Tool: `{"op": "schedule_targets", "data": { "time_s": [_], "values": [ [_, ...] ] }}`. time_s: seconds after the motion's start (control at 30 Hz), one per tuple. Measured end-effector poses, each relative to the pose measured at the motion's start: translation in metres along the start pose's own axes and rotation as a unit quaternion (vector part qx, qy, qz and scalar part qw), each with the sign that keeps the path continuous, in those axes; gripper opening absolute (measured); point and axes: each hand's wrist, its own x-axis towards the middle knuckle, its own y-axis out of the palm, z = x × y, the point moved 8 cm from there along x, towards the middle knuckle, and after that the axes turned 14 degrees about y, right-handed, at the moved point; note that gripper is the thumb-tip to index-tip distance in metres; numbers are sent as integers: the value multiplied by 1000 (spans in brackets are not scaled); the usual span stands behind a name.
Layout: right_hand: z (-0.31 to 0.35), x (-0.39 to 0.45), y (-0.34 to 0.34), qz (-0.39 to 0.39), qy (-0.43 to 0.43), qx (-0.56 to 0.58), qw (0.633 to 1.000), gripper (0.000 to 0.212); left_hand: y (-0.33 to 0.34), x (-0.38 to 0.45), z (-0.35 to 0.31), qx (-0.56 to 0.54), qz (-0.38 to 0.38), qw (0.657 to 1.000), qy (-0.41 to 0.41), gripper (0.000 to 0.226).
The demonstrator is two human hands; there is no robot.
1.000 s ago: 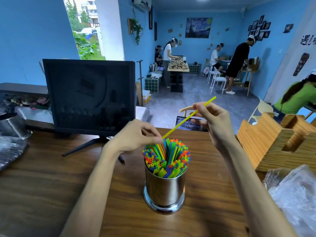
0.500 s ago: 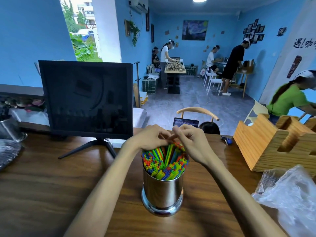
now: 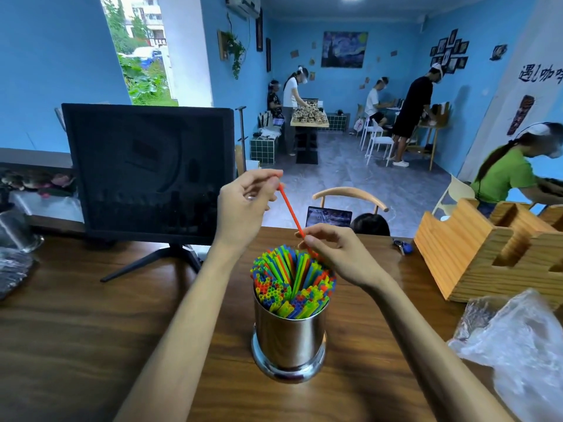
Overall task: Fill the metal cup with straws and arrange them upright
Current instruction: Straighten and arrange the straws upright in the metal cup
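A shiny metal cup [image 3: 289, 339] stands on the wooden table [image 3: 76, 330], packed with upright straws [image 3: 289, 284] in green, blue, orange and yellow. One orange straw [image 3: 291, 213] slants up out of the bundle. My left hand [image 3: 243, 208] pinches its top end, raised above and behind the cup. My right hand [image 3: 338, 254] pinches the same straw lower down, just over the cup's far right rim, where the straw's lower end is hidden among the others.
A dark monitor [image 3: 149, 169] on a stand sits at the back left. A wooden holder [image 3: 487, 248] stands at the right, with crumpled clear plastic [image 3: 518, 345] in front of it. Keys [image 3: 402, 246] lie near the table's far edge. People work in the room beyond.
A second ago my right hand held a yellow straw above the cup. Both hands then met over the bundle. Now my left hand has risen with an orange straw's top end.
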Motion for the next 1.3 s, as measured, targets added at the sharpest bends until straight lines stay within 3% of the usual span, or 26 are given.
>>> {"op": "schedule_targets", "data": {
  "time_s": [0.2, 0.3, 0.43, 0.6, 0.73, 0.83, 0.97, 1.07, 1.17, 1.23, 1.3],
  "values": [
    [17, -6, -32, -49, -1, 170, 984, 13, -36, -8, 13, 3, -113, 993, -31, 10],
    [17, -7, -47, -78, 14, 264, 961, 19, -42, -15, 23, 38, -100, 991, -81, 10],
    [21, -10, -67, -150, -1, 364, 919, 20, -23, -28, 31, 84, 76, 981, -159, 7],
    [46, -17, -76, -227, -83, 309, 920, 36, 11, -47, 20, 127, 319, 925, -165, 7],
    [61, -20, -63, -226, -92, 206, 948, 41, 25, -59, 14, 148, 414, 884, -159, 6],
    [62, -20, -49, -190, -79, 151, 967, 41, 23, -60, 15, 159, 433, 874, -156, 4],
    [65, -25, -46, -192, -84, 203, 957, 40, 20, -58, 15, 138, 382, 900, -158, 20],
    [62, -25, -52, -217, -75, 273, 934, 38, 10, -49, 11, 130, 294, 938, -128, 10],
    [42, -22, -60, -232, -48, 323, 916, 28, -19, -34, 6, 71, 113, 983, -128, 12],
    [32, -19, -57, -214, -38, 286, 933, 24, -41, -28, 4, 19, -1, 990, -138, 13],
    [23, -17, -42, -147, -21, 229, 962, 21, -56, -24, 3, -17, -83, 987, -135, 19]
  ]
}}
